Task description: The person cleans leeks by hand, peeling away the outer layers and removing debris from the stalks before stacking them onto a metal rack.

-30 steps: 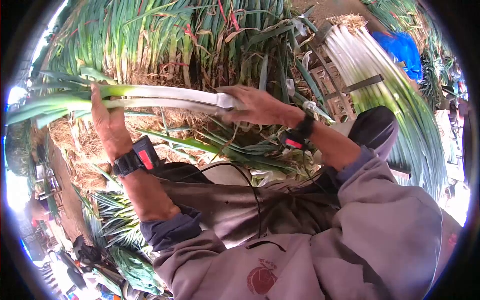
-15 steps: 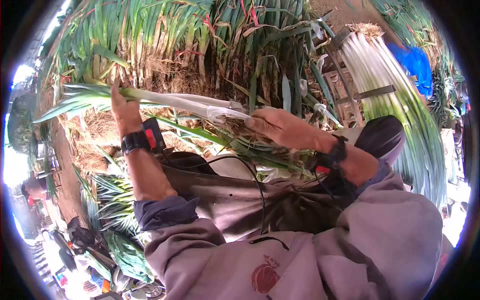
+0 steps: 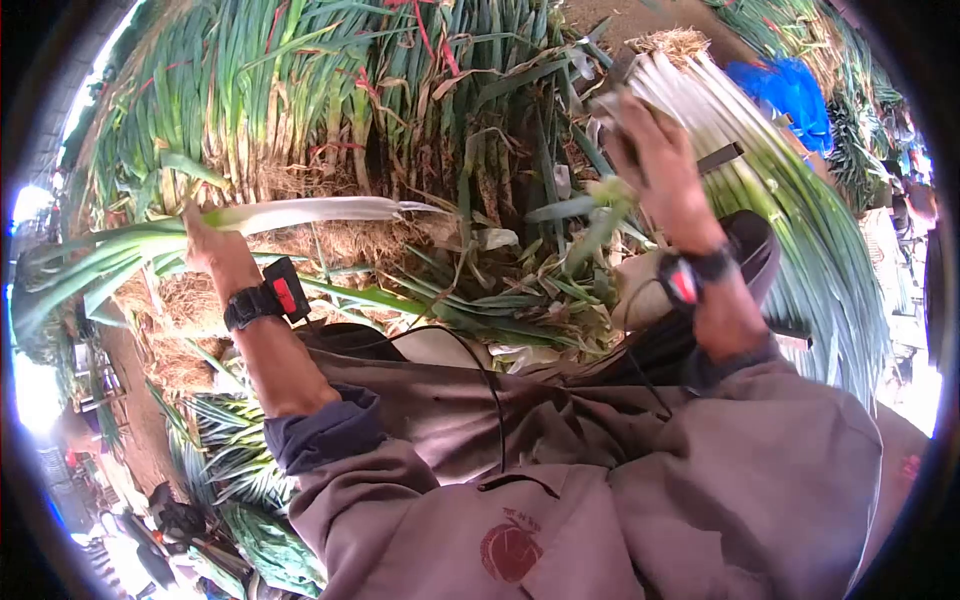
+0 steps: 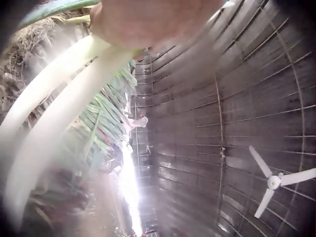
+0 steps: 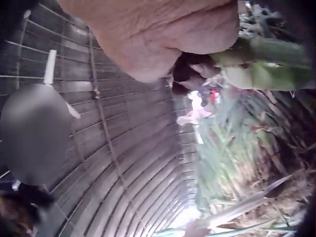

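My left hand [image 3: 212,248] grips long green onions [image 3: 315,213] where leaf meets stalk. Their green leaves fan out to the left, and the white stalks point right across the head view. Two white stalks [image 4: 54,116] run down from the hand in the left wrist view. Off to the right, my right hand [image 3: 660,165] is raised and blurred by motion, close to the tied bundle of onions. A stripped green leaf [image 5: 276,66] sticks out from its curled fingers in the right wrist view; the same loose leaf [image 3: 600,200] shows blurred below the hand in the head view.
Rows of unpeeled green onions [image 3: 280,110] with roots and red ties stand in front. A cleaned bundle [image 3: 790,200] lies in a rack at right, beside a blue bag [image 3: 785,95]. Leaf scraps [image 3: 500,300] are piled before my knees. A ceiling fan [image 4: 274,182] hangs overhead.
My right hand has pulled off an outer layer at the white end and swung right and up with it. The left hand keeps its grip on the onions.
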Tool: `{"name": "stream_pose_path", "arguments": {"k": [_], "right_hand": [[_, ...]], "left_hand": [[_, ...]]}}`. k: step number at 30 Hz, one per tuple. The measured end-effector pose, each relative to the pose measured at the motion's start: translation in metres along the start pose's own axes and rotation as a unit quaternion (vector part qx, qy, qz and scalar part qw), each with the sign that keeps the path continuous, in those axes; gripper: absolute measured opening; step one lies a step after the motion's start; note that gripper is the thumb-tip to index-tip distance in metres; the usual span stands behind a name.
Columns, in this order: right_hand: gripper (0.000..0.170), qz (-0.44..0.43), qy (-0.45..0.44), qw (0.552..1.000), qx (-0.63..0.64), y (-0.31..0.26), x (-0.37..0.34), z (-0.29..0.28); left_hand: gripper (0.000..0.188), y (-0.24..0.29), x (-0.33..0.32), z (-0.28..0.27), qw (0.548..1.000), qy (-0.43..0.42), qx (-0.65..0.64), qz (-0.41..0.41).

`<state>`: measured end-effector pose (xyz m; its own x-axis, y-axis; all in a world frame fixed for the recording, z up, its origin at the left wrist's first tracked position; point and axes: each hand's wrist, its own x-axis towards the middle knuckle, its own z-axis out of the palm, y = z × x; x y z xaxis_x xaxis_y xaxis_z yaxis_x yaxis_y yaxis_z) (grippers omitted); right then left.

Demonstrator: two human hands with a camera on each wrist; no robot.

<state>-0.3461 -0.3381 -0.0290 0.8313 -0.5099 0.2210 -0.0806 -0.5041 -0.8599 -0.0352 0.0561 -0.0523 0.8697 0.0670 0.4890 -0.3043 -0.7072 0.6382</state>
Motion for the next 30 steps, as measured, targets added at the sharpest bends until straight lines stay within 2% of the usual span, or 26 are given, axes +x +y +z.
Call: {"name": "stream_pose_path", "arguments": {"k": [1,3,4,5,6,8,9,10,11,12,13,14,15,16,18,19,20,22,23,24,25,26,28,29,30], "right_hand": [[0.026,0.030,0.044,0.995,0.078,0.005,0.013,0.029],[0.024,0.023,-0.128,0.971,0.200,0.135,-0.004,0.115],[0.023,0.034,-0.212,0.944,0.251,0.196,-0.012,0.157],[0.026,0.051,-0.394,0.917,0.037,0.190,-0.038,0.183],[0.030,-0.022,-0.568,0.805,-0.172,0.183,-0.065,0.209],[0.045,-0.076,-0.431,0.864,-0.247,0.146,-0.096,0.213],[0.047,-0.081,-0.331,0.927,-0.154,0.128,-0.088,0.215],[0.049,-0.073,-0.217,0.972,-0.059,0.109,-0.079,0.216],[0.052,-0.072,-0.192,0.978,-0.039,0.090,-0.060,0.215],[0.056,-0.085,-0.163,0.983,-0.021,0.072,-0.030,0.212],[0.056,-0.090,-0.159,0.983,-0.025,0.051,-0.008,0.207],[0.056,0.017,-0.291,0.949,0.120,0.031,0.007,0.201],[0.056,0.125,-0.409,0.866,0.260,0.017,0.014,0.194],[0.056,0.124,-0.409,0.866,0.260,0.010,0.013,0.188],[0.043,0.109,-0.463,0.855,0.207,-0.003,0.004,0.178],[0.034,0.110,-0.454,0.869,0.164,-0.014,-0.005,0.165],[0.034,0.105,-0.462,0.864,0.168,-0.028,-0.018,0.156],[0.031,-0.082,-0.383,0.914,0.104,-0.053,-0.044,0.141],[0.031,-0.091,-0.382,0.913,0.113,-0.057,-0.053,0.136],[0.029,-0.126,-0.344,0.926,0.093,-0.059,-0.061,0.129],[0.026,-0.162,-0.310,0.934,0.069,-0.060,-0.066,0.123],[0.026,-0.169,-0.314,0.931,0.072,-0.069,-0.069,0.114],[0.020,-0.035,-0.315,0.943,0.101,-0.088,-0.079,0.089],[0.019,-0.010,-0.312,0.941,0.133,-0.071,-0.090,0.084],[0.020,-0.057,-0.322,0.943,0.061,-0.078,-0.096,0.063]], "left_hand": [[0.034,0.005,0.004,0.000,0.984,0.027,-0.160,-0.077],[0.027,0.001,0.010,0.002,0.954,0.046,-0.274,-0.113],[0.030,-0.002,0.013,0.002,0.933,0.059,-0.330,-0.130],[0.037,-0.017,0.020,0.004,0.926,0.056,-0.349,-0.130],[0.047,-0.012,0.017,-0.001,0.928,0.053,-0.341,-0.140],[0.069,0.000,0.012,-0.012,0.932,0.047,-0.323,-0.159],[0.058,0.009,0.001,-0.022,0.991,0.053,-0.124,-0.019],[0.047,0.013,-0.006,-0.028,0.988,0.041,0.079,0.126],[0.066,0.014,-0.007,-0.030,0.987,0.026,0.106,0.120],[0.066,0.014,-0.005,-0.030,0.987,0.032,0.100,0.122],[0.069,0.011,-0.006,-0.030,0.997,-0.005,0.008,0.070],[0.073,0.009,-0.008,-0.030,0.995,-0.048,-0.083,0.018],[0.074,0.008,-0.009,-0.030,0.991,-0.061,-0.120,0.007],[0.074,-0.001,-0.007,-0.029,0.991,-0.060,-0.120,0.006],[0.075,-0.029,-0.001,-0.027,0.991,-0.080,-0.088,-0.069],[0.075,-0.027,-0.008,-0.029,0.993,-0.077,-0.055,-0.072],[0.074,-0.066,-0.004,-0.017,0.992,-0.056,0.112,0.025],[0.062,-0.080,-0.004,-0.004,0.987,-0.110,0.116,-0.014],[0.053,-0.076,-0.005,0.002,0.990,-0.088,0.110,0.021],[0.051,-0.044,-0.010,0.001,0.991,-0.115,0.005,-0.072],[0.051,-0.040,-0.018,0.010,0.998,-0.058,0.034,0.008],[0.053,-0.028,-0.016,0.010,0.991,-0.113,-0.028,-0.062],[0.057,-0.012,-0.012,0.015,0.957,-0.183,-0.124,-0.189],[0.057,-0.012,-0.014,0.014,0.957,-0.182,-0.125,-0.190],[0.058,-0.007,-0.014,0.011,0.972,-0.151,-0.045,-0.176]]}}
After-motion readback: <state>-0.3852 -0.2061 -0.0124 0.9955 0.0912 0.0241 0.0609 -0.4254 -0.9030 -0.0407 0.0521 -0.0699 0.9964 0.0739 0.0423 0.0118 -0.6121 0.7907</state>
